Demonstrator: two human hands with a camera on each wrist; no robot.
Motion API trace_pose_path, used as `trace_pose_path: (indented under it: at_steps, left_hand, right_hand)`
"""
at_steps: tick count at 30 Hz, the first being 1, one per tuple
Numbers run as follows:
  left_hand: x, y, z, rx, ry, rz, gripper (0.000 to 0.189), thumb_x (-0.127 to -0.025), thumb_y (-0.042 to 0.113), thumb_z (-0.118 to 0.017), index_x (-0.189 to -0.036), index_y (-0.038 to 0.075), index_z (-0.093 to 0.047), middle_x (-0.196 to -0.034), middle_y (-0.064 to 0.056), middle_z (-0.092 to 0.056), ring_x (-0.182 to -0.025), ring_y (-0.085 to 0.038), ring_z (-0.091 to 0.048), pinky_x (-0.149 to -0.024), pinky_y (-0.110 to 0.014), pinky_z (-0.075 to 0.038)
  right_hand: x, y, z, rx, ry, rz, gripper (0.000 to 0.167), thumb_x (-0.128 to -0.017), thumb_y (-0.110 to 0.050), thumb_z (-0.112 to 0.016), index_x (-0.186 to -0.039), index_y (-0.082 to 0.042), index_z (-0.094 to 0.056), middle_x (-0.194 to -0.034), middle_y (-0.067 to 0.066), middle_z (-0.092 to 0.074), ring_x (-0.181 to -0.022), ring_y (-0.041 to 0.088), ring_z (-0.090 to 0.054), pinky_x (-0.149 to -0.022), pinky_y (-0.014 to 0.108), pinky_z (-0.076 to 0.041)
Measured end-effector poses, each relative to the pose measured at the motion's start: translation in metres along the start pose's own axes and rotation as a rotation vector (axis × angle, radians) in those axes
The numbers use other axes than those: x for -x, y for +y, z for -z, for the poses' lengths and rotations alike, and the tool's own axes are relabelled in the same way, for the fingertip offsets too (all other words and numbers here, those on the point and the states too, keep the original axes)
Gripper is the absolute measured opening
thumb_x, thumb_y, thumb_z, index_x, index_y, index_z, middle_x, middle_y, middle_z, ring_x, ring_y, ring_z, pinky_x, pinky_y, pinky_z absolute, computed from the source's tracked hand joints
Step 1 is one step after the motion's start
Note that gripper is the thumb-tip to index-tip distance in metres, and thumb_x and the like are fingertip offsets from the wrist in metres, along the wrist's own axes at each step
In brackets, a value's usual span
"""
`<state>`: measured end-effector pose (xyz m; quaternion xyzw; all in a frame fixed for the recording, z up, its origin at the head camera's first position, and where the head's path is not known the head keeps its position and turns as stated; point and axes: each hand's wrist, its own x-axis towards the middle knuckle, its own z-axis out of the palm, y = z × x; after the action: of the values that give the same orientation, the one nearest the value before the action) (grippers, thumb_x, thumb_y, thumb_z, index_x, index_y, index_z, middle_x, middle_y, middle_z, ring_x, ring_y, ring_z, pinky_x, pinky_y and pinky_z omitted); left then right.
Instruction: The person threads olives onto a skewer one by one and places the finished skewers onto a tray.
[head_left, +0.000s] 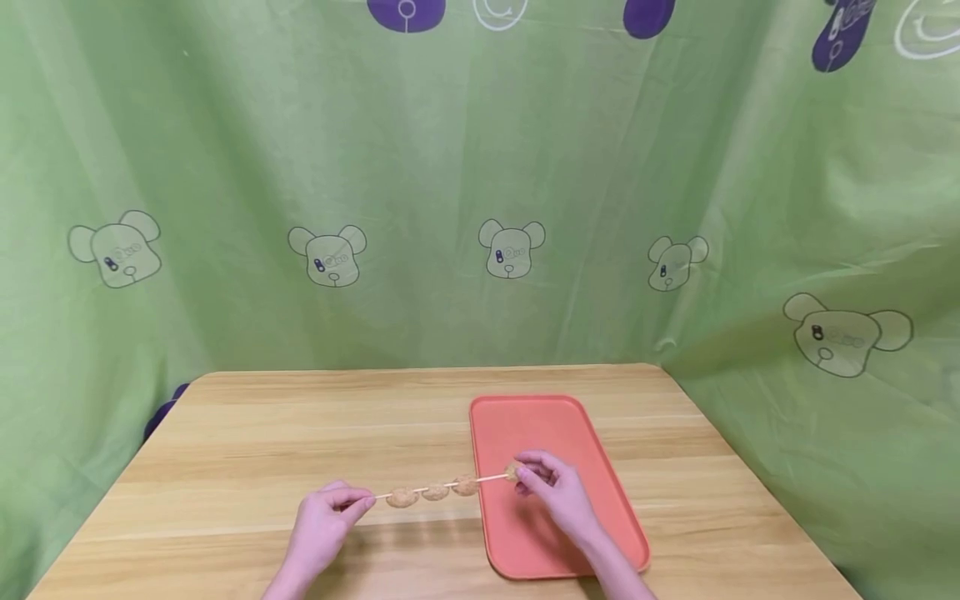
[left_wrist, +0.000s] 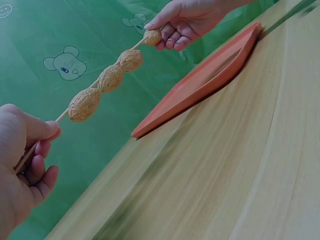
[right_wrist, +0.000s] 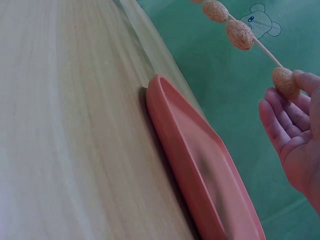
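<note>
A thin wooden skewer (head_left: 492, 477) is held up almost level over the table, with three tan, wrinkled oval balls (left_wrist: 84, 104) threaded along its middle. My left hand (head_left: 318, 525) pinches the skewer's left end between thumb and fingers. At the other end, my right hand (head_left: 558, 496) pinches a further wrinkled ball (right_wrist: 286, 83), which meets the skewer's tip. A stretch of bare stick separates that ball from the threaded ones. The right hand is above a coral-red tray (head_left: 525, 542), and the left hand is over the wood to its left.
The tray has a low raised rim and lies lengthwise on the right half of the light wooden table (head_left: 300, 433). Green curtains (head_left: 420, 317) printed with bear heads hang behind and along both sides of the table.
</note>
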<state>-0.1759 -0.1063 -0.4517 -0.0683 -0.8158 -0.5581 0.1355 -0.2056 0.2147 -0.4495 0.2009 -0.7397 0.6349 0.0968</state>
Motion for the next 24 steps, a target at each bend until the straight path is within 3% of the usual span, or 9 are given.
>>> trace_pose_path:
  at_steps: [6, 15, 24]
  left_hand:
    - [-0.0010, -0.0017, -0.0001, 0.009, -0.007, 0.042, 0.004, -0.076, 0.006, -0.073, -0.080, 0.005, -0.073, -0.072, 0.003, -0.063, -0.066, -0.007, -0.052, -0.060, -0.022, -0.044]
    - [-0.0018, -0.0012, 0.0000, 0.008, -0.012, 0.049, 0.004, -0.077, 0.007, -0.073, -0.081, 0.005, -0.073, -0.073, 0.003, -0.063, -0.066, -0.007, -0.052, -0.059, -0.021, -0.044]
    - [-0.0012, 0.0037, -0.0002, 0.009, -0.008, 0.016, 0.004, -0.076, 0.006, -0.073, -0.080, 0.005, -0.073, -0.071, 0.004, -0.062, -0.064, -0.008, -0.051, -0.057, -0.021, -0.043]
  right_hand:
    - [0.0024, -0.0011, 0.0004, -0.057, -0.022, -0.006, 0.036, -0.083, 0.004, -0.062, -0.112, 0.020, -0.048, -0.090, 0.030, -0.061, -0.074, 0.011, -0.063, -0.068, 0.031, -0.054]
    - [0.0036, 0.0004, 0.0002, -0.150, -0.005, 0.044, 0.032, -0.081, 0.008, -0.063, -0.107, 0.021, -0.049, -0.088, 0.007, -0.065, -0.075, 0.013, -0.063, -0.068, 0.035, -0.054]
    - [0.0047, 0.0007, -0.0026, -0.164, -0.001, 0.088, 0.031, -0.079, 0.009, -0.064, -0.104, 0.021, -0.050, -0.086, 0.004, -0.065, -0.073, 0.009, -0.062, -0.065, 0.026, -0.054]
